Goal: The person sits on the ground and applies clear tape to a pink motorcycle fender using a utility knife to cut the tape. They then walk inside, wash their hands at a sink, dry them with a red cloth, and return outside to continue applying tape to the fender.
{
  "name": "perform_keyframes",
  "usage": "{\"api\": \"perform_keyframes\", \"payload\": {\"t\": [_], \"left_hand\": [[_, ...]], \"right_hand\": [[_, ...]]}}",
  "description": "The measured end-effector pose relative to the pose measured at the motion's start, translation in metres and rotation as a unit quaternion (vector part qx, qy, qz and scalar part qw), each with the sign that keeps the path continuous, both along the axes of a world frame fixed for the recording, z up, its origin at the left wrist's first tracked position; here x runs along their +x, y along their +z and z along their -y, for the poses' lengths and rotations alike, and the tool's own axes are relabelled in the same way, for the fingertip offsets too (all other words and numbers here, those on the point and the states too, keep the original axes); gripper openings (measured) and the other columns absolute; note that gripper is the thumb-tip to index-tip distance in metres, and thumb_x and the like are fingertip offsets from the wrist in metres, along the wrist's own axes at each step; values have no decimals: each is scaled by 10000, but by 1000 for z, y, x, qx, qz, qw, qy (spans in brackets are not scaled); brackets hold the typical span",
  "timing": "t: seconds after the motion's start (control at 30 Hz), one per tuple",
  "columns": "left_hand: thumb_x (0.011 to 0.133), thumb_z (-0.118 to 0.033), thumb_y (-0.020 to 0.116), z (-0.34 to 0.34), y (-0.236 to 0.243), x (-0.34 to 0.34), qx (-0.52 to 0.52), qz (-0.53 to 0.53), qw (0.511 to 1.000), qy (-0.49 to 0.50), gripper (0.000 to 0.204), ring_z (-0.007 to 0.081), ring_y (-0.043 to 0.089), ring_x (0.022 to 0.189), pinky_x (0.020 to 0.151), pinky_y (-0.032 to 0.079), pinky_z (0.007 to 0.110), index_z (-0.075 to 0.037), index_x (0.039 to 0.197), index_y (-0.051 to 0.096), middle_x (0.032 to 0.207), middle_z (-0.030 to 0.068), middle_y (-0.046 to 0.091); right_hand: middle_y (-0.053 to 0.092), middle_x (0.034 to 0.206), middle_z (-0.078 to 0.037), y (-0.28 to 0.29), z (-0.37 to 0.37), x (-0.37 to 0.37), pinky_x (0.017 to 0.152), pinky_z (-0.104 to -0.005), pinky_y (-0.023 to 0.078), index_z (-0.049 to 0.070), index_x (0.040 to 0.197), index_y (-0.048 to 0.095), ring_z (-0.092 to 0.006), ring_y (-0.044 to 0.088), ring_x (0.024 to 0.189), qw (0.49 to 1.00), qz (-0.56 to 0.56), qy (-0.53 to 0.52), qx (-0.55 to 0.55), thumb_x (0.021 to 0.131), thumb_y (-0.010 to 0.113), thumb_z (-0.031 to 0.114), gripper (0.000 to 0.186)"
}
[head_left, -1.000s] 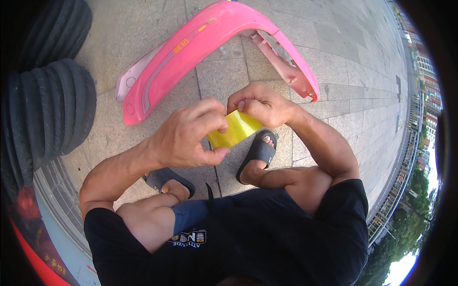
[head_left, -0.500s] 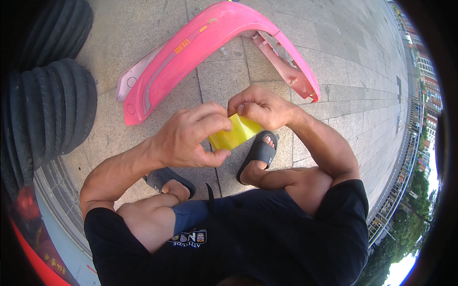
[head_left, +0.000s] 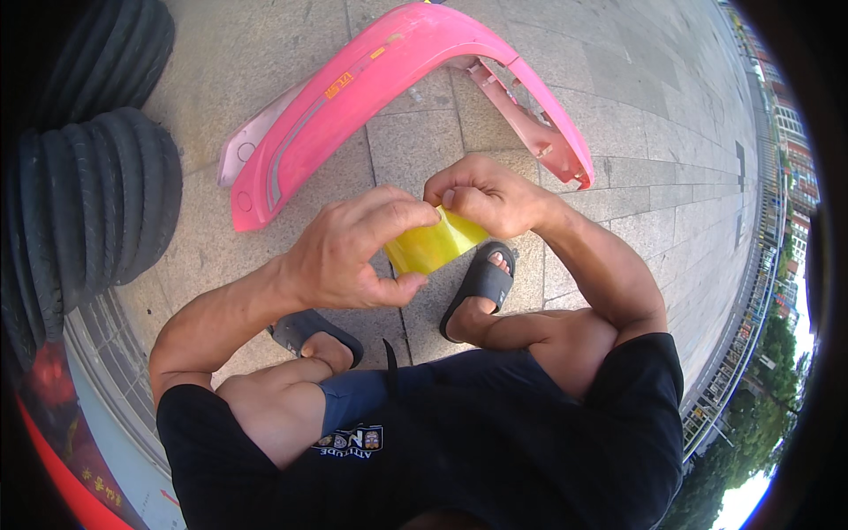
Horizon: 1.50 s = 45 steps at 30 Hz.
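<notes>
The yellow film (head_left: pixel 428 249), up between the hands above the paving (head_left: pixel 654 150), looks light, bendy and slick, best held by its edges: right hand (head_left: pixel 484 196) pinching a far corner, left hand (head_left: pixel 347 247) half open against it, grip unclear.

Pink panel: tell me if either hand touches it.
No, the pink panel lies on the paving, apart from the left hand and right hand holding the yellow sheet.
</notes>
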<state>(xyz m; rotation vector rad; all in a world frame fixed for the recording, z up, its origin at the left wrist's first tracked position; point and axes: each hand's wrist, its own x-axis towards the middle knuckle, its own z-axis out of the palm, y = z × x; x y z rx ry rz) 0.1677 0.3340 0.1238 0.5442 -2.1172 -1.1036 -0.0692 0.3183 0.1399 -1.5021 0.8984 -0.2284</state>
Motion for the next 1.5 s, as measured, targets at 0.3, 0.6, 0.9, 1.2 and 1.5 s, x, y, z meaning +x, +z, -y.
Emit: {"api": "perform_keyframes", "payload": {"t": [0.3, 0.6, 0.9, 1.2, 1.5], "left_hand": [[634, -143, 820, 1, -1, 2, 22, 3, 1000, -15, 485, 322, 668, 835, 702, 563, 373, -51, 1038, 570, 986, 134, 632], [632, -177, 829, 2, 0, 1, -4, -1, 1000, -24, 512, 311, 671, 830, 686, 559, 364, -47, 1050, 565, 969, 128, 640], [635, -180, 829, -1, 2, 1, 59, 9, 998, -22, 517, 307, 669, 819, 678, 556, 369, -41, 1056, 563, 941, 117, 630], [635, -179, 829, 0, -2, 2, 9, 10, 1000, -26, 507, 309, 670, 799, 670, 557, 379, -41, 1043, 562, 956, 119, 638], [650, -183, 835, -1, -3, 2, 9, 18, 1000, -17, 549, 314, 678, 871, 720, 563, 366, -32, 1108, 573, 1015, 136, 651]], "right_hand": [[649, 764, -139, -1, 0, 1, 685, -344, 494, -30, 924, 666, -217, 621, 751, 1000, 12, 6, 9, 845, 461, 261, 365], [640, 728, -130, 7, 0, 3, 656, -340, 489, -32, 909, 668, -207, 612, 709, 1000, 8, 19, 2, 837, 465, 225, 335], [640, 718, -146, 8, 1, 4, 653, -345, 497, -26, 892, 671, -219, 625, 703, 999, 3, 31, 8, 835, 460, 219, 329], [645, 728, -153, 6, 0, 4, 654, -351, 495, -28, 889, 670, -223, 628, 703, 1000, 7, 27, -11, 838, 461, 215, 324], [652, 749, -169, 5, 2, 3, 676, -360, 504, -35, 914, 672, -238, 639, 729, 999, -7, 33, -1, 834, 461, 223, 342]]}}
